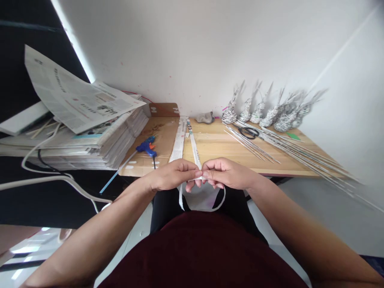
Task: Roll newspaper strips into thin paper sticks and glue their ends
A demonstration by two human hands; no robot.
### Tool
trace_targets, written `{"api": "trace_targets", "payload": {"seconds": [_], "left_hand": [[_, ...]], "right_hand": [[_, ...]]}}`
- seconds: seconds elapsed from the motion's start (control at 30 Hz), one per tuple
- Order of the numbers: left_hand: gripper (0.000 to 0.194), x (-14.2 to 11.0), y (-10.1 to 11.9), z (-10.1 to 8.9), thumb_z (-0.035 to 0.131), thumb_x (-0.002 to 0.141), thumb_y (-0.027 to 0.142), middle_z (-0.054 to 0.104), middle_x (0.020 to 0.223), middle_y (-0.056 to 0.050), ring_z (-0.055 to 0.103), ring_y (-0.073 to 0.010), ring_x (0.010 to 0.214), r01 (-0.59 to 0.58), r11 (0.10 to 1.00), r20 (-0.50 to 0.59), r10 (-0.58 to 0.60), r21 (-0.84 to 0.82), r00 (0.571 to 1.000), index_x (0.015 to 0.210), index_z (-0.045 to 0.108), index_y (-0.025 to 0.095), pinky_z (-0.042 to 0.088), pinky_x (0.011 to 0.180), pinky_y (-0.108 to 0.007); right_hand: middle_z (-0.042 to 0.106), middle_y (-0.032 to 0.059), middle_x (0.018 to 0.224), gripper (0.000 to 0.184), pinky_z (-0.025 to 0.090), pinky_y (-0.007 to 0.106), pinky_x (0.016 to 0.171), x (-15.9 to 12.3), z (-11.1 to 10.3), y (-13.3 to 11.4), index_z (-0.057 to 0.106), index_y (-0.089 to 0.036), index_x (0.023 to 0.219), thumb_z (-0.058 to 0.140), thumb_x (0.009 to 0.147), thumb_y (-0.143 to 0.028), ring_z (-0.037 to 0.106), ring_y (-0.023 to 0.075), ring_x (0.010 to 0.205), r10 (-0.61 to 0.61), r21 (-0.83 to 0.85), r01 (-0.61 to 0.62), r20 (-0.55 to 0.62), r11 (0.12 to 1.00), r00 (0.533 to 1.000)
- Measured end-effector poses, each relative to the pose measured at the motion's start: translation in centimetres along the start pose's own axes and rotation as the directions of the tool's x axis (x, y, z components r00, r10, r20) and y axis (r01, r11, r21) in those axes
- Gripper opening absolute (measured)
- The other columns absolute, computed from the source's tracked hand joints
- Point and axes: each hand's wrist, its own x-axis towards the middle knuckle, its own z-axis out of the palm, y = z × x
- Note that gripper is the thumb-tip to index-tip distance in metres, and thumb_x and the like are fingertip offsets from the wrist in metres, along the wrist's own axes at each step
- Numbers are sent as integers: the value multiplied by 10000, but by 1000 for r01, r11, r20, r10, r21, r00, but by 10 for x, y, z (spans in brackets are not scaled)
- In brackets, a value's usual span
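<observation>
Pinching a white paper strip, left hand and right hand meet; cardboard bears a glue gun.

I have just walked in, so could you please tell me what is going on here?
At a wooden table, a person's left hand and right hand pinch a thin white strip, looping down over the lap. Flat paper strips lie ahead; a blue glue gun to the left; scissors, thin rods and woven pieces to the right.
</observation>
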Motion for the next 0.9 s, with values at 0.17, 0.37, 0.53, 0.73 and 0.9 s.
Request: {"api": "trace_targets", "payload": {"seconds": [0.17, 0.37, 0.53, 0.73, 0.9], "left_hand": [[350, 10, -10, 6, 458, 886, 434, 543, 572, 6, 493, -102, 559, -76, 996, -205, 65, -42, 977, 794, 624, 140, 396, 617, -234], [354, 22, -22, 4, 480, 876, 453, 515, 539, 15, 495, -101, 553, -151, 963, -352, 65, -223, 934, 772, 596, 135, 395, 638, -243], [328, 32, -12, -15, 496, 874, 442, 658, 731, -51, 568, -125, 694, -175, 949, -365, 71, -261, 928, 864, 613, 135, 386, 677, -248], [312, 86, 6, -77, 657, 769, 404, 671, 896, -84, 566, -105, 676, -175, 950, -496, 24, -260, 868, 916, 683, 129, 345, 517, -205], [143, 149, -3, -148, 648, 791, 217, 624, 679, -67, 598, -118, 627, -200, 917, -700, -110, -346, 706, 832, 645, 80, 486, 624, -258]], "right_hand": [[501, -22, 624, 240, 336, 196, 466, 6, 3, 8, 587, -158, 778, 554, 847, -385, 389, 57, 497, -69, 103, 89, -186, 991, 980], [487, -29, 646, 258, 366, 232, 512, 6, -7, 19, 558, -170, 760, 572, 838, -416, 403, 57, 481, -88, 187, 152, -311, 971, 946], [474, -24, 649, 241, 395, 258, 583, -1, -24, 26, 542, -181, 777, 558, 852, -409, 477, 91, 562, -48, 230, 136, -351, 964, 935], [516, -6, 686, 242, 421, 288, 661, -6, -43, 36, 559, -188, 791, 568, 842, -425, 509, 115, 632, 13, 191, 55, -337, 980, 941], [553, 3, 664, 245, 395, 269, 590, -9, -60, 49, 575, -186, 812, 576, 835, -430, 517, 113, 579, 109, 241, -24, -343, 970, 933]]}}
